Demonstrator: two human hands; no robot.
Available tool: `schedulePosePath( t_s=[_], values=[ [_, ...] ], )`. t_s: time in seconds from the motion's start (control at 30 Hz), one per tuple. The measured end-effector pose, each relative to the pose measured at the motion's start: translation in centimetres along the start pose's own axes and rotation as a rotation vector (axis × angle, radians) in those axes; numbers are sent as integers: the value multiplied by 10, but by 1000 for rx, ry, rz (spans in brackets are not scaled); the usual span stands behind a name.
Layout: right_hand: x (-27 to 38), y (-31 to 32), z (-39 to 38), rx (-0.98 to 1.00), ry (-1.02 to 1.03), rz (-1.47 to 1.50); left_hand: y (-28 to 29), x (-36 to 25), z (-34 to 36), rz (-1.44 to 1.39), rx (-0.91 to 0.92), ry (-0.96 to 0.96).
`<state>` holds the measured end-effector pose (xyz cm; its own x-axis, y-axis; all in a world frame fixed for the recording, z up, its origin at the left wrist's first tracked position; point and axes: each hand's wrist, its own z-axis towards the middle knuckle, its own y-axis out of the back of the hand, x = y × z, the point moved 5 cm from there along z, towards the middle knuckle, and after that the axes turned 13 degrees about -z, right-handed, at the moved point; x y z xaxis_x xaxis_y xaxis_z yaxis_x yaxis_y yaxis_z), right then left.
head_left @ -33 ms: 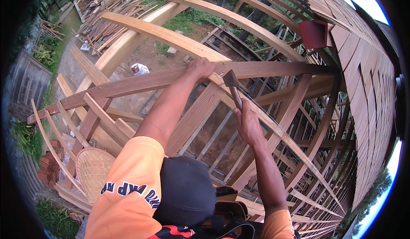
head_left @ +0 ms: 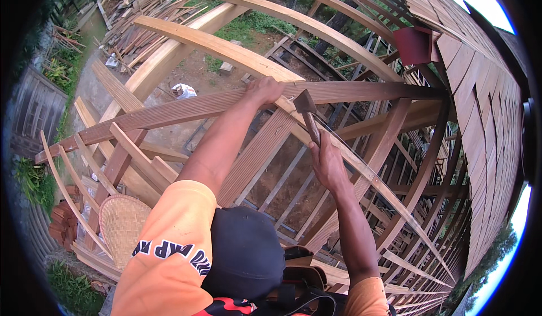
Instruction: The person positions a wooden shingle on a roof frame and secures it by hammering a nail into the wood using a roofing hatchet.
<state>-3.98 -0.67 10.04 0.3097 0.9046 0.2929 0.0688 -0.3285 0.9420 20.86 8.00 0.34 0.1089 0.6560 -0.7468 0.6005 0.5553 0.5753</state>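
My right hand (head_left: 328, 164) is closed round the wooden handle of a hatchet (head_left: 305, 102). Its dark, wedge-shaped head is over the crossing of a pale rafter (head_left: 226, 50) and a dark grooved beam (head_left: 186, 107). Just left of that crossing, my left hand (head_left: 264, 90) is curled over the grooved beam, gripping it beside the rafter. The undersides of its fingers are hidden. A wide grooved board (head_left: 257, 158) slopes down toward me from below the joint.
More pale rafters (head_left: 316, 25) run across the open frame, with ground far below. Wooden shingles (head_left: 480, 107) cover the roof at right, beside a dark red box-like piece (head_left: 414, 46). A woven hat (head_left: 123, 225) is at lower left. Lumber (head_left: 141, 28) lies piled at far left.
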Motion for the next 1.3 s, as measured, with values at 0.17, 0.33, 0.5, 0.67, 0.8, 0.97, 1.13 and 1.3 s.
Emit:
schedulePosePath(
  t_s=[0.17, 0.33, 0.5, 0.67, 0.8, 0.97, 1.13, 1.3],
  values=[
    [44, 50, -16, -490, 208, 160, 8, 23, -2, -5, -8, 8],
    [42, 51, -25, -667, 395, 533, 8, 5, -6, 2, -19, -1],
    [6, 0, 15, -69, -3, -49, 9, 6, -2, 2, 11, -12],
    [45, 70, -12, -410, 69, 282, 10, 16, -6, -18, -24, 2],
    [83, 127, -38, -929, 511, 813, 7, 11, -6, -40, -24, -45],
    [23, 10, 1, -194, 56, 7, 6, 16, -4, -45, -39, -49],
    [48, 47, -1, -276, 120, 58, 8, 10, -7, -94, -68, -67],
    [98, 156, -40, -1085, 492, 773, 7, 12, -4, -92, -48, -93]
  ],
)
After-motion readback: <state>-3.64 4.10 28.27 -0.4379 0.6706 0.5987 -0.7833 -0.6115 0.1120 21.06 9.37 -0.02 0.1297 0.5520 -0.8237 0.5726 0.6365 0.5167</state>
